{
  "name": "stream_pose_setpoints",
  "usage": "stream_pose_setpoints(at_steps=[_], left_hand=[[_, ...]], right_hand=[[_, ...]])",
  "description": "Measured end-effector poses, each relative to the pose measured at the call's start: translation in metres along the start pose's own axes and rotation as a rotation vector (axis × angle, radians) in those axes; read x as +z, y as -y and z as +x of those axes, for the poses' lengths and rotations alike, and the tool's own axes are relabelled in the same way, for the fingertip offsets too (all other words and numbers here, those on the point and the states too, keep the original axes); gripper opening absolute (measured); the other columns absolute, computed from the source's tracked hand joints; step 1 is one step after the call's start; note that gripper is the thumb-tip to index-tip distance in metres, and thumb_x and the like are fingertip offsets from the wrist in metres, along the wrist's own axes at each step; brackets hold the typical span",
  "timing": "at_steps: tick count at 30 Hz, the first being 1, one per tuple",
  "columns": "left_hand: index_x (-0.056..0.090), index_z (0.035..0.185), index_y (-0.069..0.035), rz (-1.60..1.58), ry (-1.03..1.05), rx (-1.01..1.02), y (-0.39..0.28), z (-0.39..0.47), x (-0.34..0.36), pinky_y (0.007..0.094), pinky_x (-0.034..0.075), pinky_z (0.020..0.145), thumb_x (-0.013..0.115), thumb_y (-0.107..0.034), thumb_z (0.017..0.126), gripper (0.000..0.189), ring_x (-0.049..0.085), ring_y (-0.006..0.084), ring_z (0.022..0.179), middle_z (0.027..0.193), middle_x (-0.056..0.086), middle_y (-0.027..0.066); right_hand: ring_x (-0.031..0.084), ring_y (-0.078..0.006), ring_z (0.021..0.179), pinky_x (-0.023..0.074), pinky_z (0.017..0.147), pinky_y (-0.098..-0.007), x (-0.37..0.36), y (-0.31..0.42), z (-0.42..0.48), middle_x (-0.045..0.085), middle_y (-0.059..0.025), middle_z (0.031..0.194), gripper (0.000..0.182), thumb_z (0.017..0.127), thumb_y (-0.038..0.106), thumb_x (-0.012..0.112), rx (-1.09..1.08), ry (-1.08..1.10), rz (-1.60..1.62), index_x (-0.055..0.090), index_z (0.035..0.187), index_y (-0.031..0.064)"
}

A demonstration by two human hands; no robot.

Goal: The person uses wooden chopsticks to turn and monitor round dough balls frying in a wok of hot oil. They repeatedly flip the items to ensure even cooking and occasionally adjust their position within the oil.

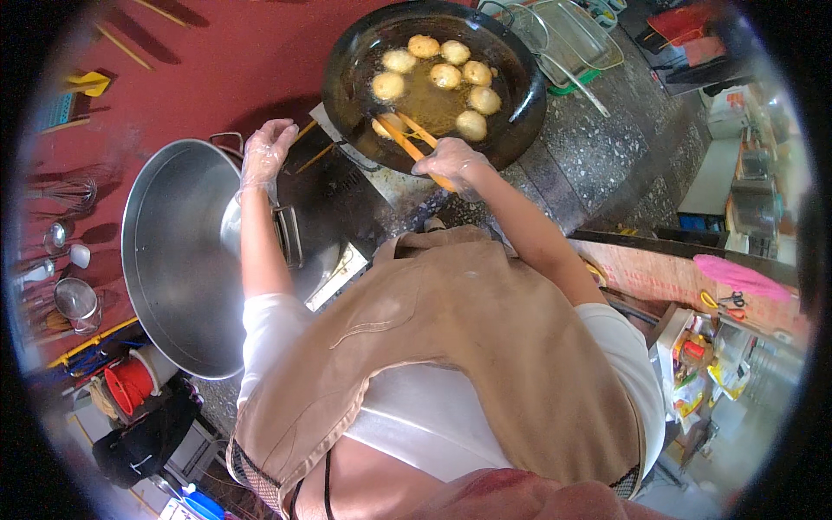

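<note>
My right hand, in a clear plastic glove, grips a pair of long wooden chopsticks. Their tips reach over a round dough ball at the near left side of a black wok; whether they pinch it I cannot tell. Several more pale golden balls float in the bubbling oil. Gloved as well, my left hand hovers left of the wok with fingers loosely bent and nothing visible in it. Below that forearm stands a large steel pot.
Right of the wok, a wire-mesh strainer with a long handle lies over a rectangular wire basket. Whisks and ladles hang along the red wall at left. Scissors and a pink cloth lie on a ledge to the right.
</note>
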State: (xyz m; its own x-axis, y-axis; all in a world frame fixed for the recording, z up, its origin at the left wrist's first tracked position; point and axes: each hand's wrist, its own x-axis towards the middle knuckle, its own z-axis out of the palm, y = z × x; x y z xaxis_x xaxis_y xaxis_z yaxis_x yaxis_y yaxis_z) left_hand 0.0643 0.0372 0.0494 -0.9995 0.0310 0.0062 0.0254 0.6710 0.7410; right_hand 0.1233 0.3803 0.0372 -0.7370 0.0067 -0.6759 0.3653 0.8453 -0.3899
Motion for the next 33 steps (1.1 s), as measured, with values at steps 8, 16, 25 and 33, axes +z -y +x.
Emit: stream_pose_setpoints(at_steps=[8, 16, 25, 33], left_hand=[[0.068, 0.113, -0.003, -0.047, 0.025, -0.053, 0.001, 0.002, 0.001, 0.0330, 0.049, 0.090, 0.068, -0.028, 0.090, 0.034, 0.066, 0.0193, 0.097, 0.102, 0.072, 0.0121], [0.069, 0.114, -0.005, -0.011, 0.039, -0.085, -0.001, -0.001, -0.003, 0.0326, 0.047, 0.092, 0.067, -0.031, 0.090, 0.035, 0.063, 0.0182, 0.100, 0.104, 0.071, 0.0086], [0.068, 0.115, -0.004, 0.021, 0.058, -0.049, -0.001, 0.001, -0.003, 0.0326, 0.048, 0.091, 0.067, -0.030, 0.091, 0.036, 0.065, 0.0193, 0.099, 0.104, 0.072, 0.0109], [0.068, 0.113, -0.002, -0.033, 0.032, -0.035, 0.007, 0.003, 0.002, 0.0343, 0.050, 0.088, 0.068, -0.029, 0.089, 0.035, 0.067, 0.0212, 0.095, 0.100, 0.072, 0.0141]], right_hand=[[0.066, -0.0370, 0.096, 0.0504, 0.084, -0.0398, 0.009, -0.037, -0.009, 0.069, -0.0255, 0.102, 0.070, 0.067, 0.055, 0.074, -0.122, -0.035, 0.004, 0.069, 0.103, -0.0052], [0.068, -0.0354, 0.097, 0.0523, 0.084, -0.0418, -0.008, -0.079, -0.044, 0.069, -0.0246, 0.103, 0.074, 0.062, 0.059, 0.075, -0.044, -0.032, -0.110, 0.070, 0.100, -0.0053], [0.065, -0.0354, 0.099, 0.0502, 0.086, -0.0414, -0.022, -0.096, -0.064, 0.067, -0.0242, 0.102, 0.068, 0.068, 0.054, 0.074, -0.004, -0.029, -0.143, 0.066, 0.104, -0.0035], [0.064, -0.0369, 0.099, 0.0494, 0.086, -0.0425, -0.008, -0.082, -0.050, 0.067, -0.0248, 0.103, 0.073, 0.065, 0.056, 0.075, -0.065, 0.003, -0.102, 0.066, 0.105, -0.0047]])
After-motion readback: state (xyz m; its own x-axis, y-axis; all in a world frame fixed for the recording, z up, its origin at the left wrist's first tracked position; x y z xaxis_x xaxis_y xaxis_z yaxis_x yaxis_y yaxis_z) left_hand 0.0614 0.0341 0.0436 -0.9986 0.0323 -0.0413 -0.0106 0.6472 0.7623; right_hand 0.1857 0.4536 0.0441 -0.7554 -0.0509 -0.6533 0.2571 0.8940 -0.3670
